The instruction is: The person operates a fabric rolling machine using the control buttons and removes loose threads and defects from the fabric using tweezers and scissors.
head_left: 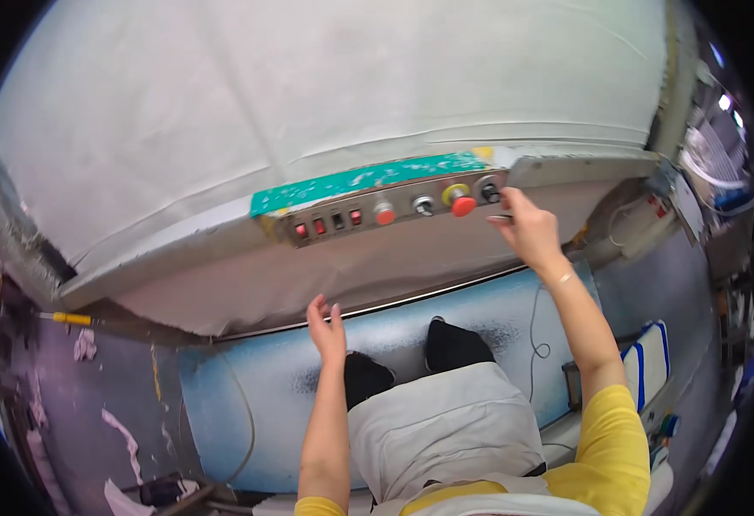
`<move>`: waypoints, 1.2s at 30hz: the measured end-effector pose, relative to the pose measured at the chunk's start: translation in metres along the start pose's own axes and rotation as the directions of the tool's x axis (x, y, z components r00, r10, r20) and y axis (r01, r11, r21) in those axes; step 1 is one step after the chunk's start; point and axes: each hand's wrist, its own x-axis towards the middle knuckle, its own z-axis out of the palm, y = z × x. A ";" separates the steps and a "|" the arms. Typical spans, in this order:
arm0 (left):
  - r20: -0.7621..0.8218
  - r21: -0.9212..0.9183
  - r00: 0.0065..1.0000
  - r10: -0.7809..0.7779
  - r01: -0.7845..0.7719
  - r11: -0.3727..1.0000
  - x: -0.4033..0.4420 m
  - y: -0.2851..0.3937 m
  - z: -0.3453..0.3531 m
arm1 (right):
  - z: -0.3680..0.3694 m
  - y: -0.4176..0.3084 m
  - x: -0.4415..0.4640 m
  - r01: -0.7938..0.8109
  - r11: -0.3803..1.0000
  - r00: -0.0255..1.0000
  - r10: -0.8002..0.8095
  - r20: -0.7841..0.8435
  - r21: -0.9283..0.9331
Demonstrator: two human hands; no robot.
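The right hand (533, 230) of the person in the yellow top (622, 430) is up at the end black knob (490, 190) of the control panel (403, 210), thumb & forefinger curled w/ a gap between; can't tell from here if they're actually pinching the knob or just beside it. Call the person the clock centre, facing 12: panel's at 12 along the front beam (583, 172), knob a hair past 12. Left hand (328, 331) is out at 11, fingers loosely parted, nothing in it, hanging above the blue board (213, 387). Imo the knob's hard plastic, light to turn, prob a bit stiff at the click, poss slick w/ sweaty fingers; best hold = thumb one side of the raised grip, forefinger the other. Panel looks rigid & well fixed, so no bracing needed. Mushroom button (462, 205) sits v. close, at the knob's 9, easy to bump tbh. Counts: 4 rocker switches (319, 226) (3 red, 1 black), 2 red buttons incl. the mushroom (other one's the smaller button (384, 215)), 2 rotary knobs incl. the silver-&-black selector (423, 206), 1 green strip (368, 178) on top, 1 big white sheet (334, 86) beyond at 12, 1 yellow-handled tool (71, 318) at 10.
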 end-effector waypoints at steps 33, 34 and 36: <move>0.091 -0.201 0.980 -0.177 0.192 0.961 -0.074 -0.022 -0.060 | 0.024 0.003 0.014 -0.498 0.744 0.863 0.475 0.170 0.446; 0.082 -0.193 0.978 -0.192 0.204 0.960 -0.076 -0.023 -0.061 | 0.027 0.006 0.013 -0.509 0.736 0.856 0.486 0.175 0.446; 0.077 -0.201 0.976 -0.204 0.216 0.956 -0.082 -0.022 -0.063 | 0.034 0.013 0.012 -0.504 0.694 0.856 0.482 0.189 0.514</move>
